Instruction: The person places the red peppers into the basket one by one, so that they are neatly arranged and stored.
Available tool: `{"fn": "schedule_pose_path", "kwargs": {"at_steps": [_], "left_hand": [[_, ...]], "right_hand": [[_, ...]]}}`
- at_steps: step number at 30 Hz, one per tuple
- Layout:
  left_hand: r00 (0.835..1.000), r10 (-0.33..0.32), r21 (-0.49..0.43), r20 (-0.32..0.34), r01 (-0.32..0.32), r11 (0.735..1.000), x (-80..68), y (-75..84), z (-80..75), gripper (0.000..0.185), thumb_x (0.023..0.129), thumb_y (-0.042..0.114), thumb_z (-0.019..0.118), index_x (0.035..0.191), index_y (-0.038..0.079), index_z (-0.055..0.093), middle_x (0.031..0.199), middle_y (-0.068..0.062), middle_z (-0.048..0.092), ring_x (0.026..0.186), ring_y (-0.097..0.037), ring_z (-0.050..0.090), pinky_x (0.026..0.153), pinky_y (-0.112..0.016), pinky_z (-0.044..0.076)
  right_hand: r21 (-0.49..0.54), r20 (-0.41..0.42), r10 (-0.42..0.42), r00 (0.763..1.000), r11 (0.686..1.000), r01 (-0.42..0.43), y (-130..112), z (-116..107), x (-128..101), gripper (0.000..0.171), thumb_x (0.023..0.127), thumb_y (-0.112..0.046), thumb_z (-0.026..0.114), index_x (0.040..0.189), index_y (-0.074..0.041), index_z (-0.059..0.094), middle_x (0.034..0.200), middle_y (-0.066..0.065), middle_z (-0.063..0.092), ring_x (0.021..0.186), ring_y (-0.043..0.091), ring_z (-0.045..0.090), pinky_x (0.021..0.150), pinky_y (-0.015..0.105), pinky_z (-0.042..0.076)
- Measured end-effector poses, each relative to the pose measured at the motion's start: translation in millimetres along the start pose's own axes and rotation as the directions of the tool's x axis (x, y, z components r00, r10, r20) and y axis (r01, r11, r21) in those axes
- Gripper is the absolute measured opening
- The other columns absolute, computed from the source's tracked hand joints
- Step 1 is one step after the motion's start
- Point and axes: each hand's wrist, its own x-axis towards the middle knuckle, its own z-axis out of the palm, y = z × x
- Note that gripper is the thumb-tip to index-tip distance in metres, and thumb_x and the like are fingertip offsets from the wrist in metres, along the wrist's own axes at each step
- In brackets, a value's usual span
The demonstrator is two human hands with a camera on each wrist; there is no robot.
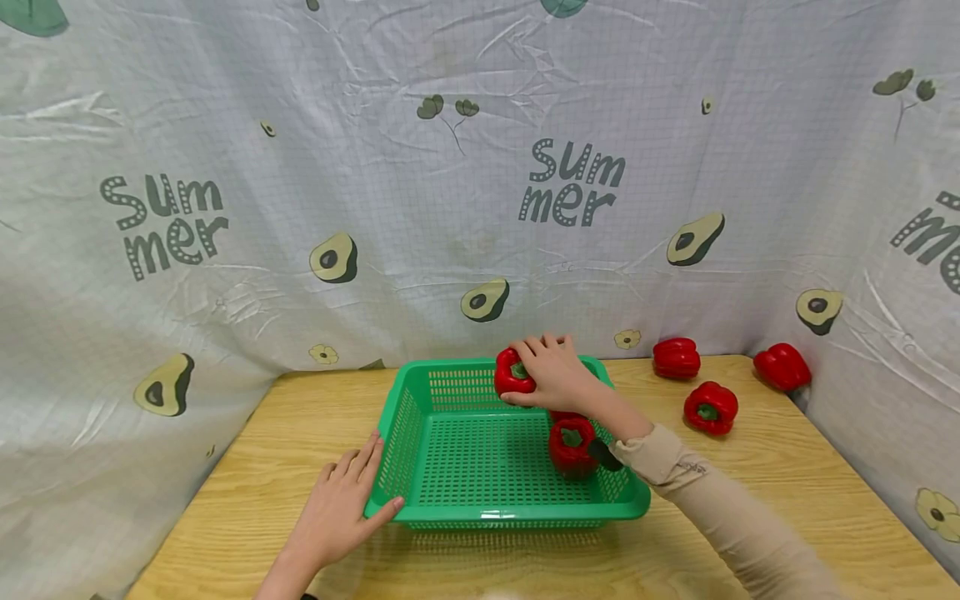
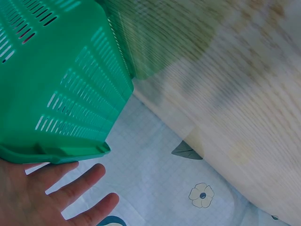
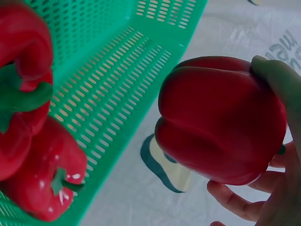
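Note:
My right hand [image 1: 546, 372] grips a red bell pepper [image 1: 512, 373] over the far rim of a green perforated basket [image 1: 495, 510]. In the right wrist view my fingers [image 3: 277, 89] curl round that pepper [image 3: 216, 132] beside the basket wall [image 3: 117, 56]. Two more red peppers [image 1: 572, 447] lie in the basket's right side, also visible as the basket's peppers [image 3: 33, 141] close to the right wrist camera. My left hand [image 1: 341, 500] lies flat on the table, thumb against the basket's front left corner. Its straight fingers [image 2: 70, 190] show under the basket corner [image 2: 61, 94].
Three red peppers lie on the wooden table [image 1: 750, 475] to the right: one [image 1: 676, 357] at the back, one [image 1: 710, 407] nearer, one [image 1: 782, 366] in the far right corner. A printed cloth backdrop [image 1: 450, 183] hangs round the table's back and sides.

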Motion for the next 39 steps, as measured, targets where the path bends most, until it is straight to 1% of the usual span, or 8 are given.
{"fn": "schedule_pose_path", "kwargs": {"at_steps": [6,14,20,26,29,32,35,39], "left_hand": [[1.0,0.007,0.006,-0.01,-0.007,1.0,-0.8,0.4,-0.5,0.076,0.08,0.051,0.055,0.136,0.002,0.037,0.142,-0.011,0.036,0.115,-0.031,0.047,0.087,-0.053,0.039],[1.0,0.003,0.012,-0.018,-0.003,1.0,-2.1,0.3,0.5,0.077,0.08,0.052,0.055,0.136,0.003,0.037,0.141,-0.011,0.037,0.115,-0.031,0.048,0.087,-0.051,0.039],[1.0,-0.006,0.009,0.0,0.006,1.0,-2.7,1.4,-1.3,0.076,0.08,0.053,0.053,0.136,0.003,0.037,0.141,-0.011,0.037,0.116,-0.032,0.047,0.088,-0.052,0.039],[1.0,-0.006,0.003,0.006,0.006,1.0,-1.7,2.2,-1.9,0.077,0.081,0.056,0.05,0.136,0.003,0.036,0.142,-0.011,0.036,0.116,-0.031,0.047,0.088,-0.053,0.038],[1.0,-0.006,0.004,0.002,0.006,1.0,-1.5,2.1,-1.6,0.077,0.081,0.055,0.051,0.136,0.003,0.037,0.142,-0.011,0.036,0.116,-0.031,0.047,0.087,-0.053,0.039],[1.0,-0.007,0.006,-0.007,0.007,1.0,-2.0,2.3,-1.7,0.077,0.081,0.054,0.052,0.136,0.003,0.037,0.141,-0.011,0.037,0.115,-0.031,0.048,0.087,-0.052,0.039],[1.0,-0.009,0.005,-0.011,0.009,1.0,-2.4,2.8,-1.7,0.076,0.08,0.053,0.054,0.135,0.003,0.038,0.141,-0.011,0.037,0.115,-0.032,0.048,0.087,-0.053,0.039],[1.0,-0.01,-0.001,-0.01,0.01,1.0,-2.6,3.3,-1.7,0.075,0.081,0.052,0.054,0.135,0.003,0.038,0.141,-0.011,0.037,0.115,-0.032,0.048,0.087,-0.053,0.038]], "right_hand": [[0.019,0.107,0.017,0.994,1.0,-0.019,-3.3,9.8,5.5,0.069,0.075,-0.057,0.059,0.119,-0.006,0.045,0.111,0.011,0.052,0.1,0.03,0.043,0.082,0.049,0.034],[-0.011,0.235,0.022,0.972,1.0,-0.02,-2.8,21.8,12.2,0.063,0.071,-0.054,0.066,0.109,-0.007,0.046,0.102,0.008,0.05,0.09,0.027,0.045,0.072,0.043,0.029],[-0.018,0.301,0.046,0.952,0.999,-0.043,-0.8,27.1,14.4,0.068,0.073,-0.049,0.067,0.119,-0.005,0.043,0.111,0.011,0.05,0.1,0.031,0.047,0.081,0.053,0.032],[-0.033,0.357,0.093,0.93,0.996,-0.087,1.1,32.5,15.9,0.064,0.072,-0.047,0.069,0.115,-0.006,0.045,0.113,0.011,0.051,0.106,0.034,0.047,0.093,0.063,0.026],[-0.039,0.381,0.105,0.919,0.995,-0.097,1.0,34.6,17.2,0.069,0.073,-0.046,0.068,0.125,-0.009,0.042,0.119,0.011,0.05,0.111,0.034,0.045,0.094,0.064,0.024],[-0.044,0.398,0.092,0.913,0.996,-0.081,0.1,35.9,18.3,0.068,0.074,-0.045,0.067,0.131,-0.019,0.04,0.119,0.011,0.049,0.111,0.035,0.046,0.093,0.063,0.025],[-0.044,0.41,0.075,0.909,0.997,-0.063,-1.0,37.3,18.6,0.062,0.074,-0.043,0.068,0.128,-0.027,0.043,0.117,0.011,0.049,0.108,0.034,0.047,0.093,0.063,0.026],[-0.047,0.421,0.068,0.904,0.998,-0.053,-2.2,39.5,18.8,0.056,0.073,-0.04,0.07,0.123,-0.028,0.047,0.118,0.01,0.049,0.11,0.033,0.047,0.095,0.063,0.025]]}}
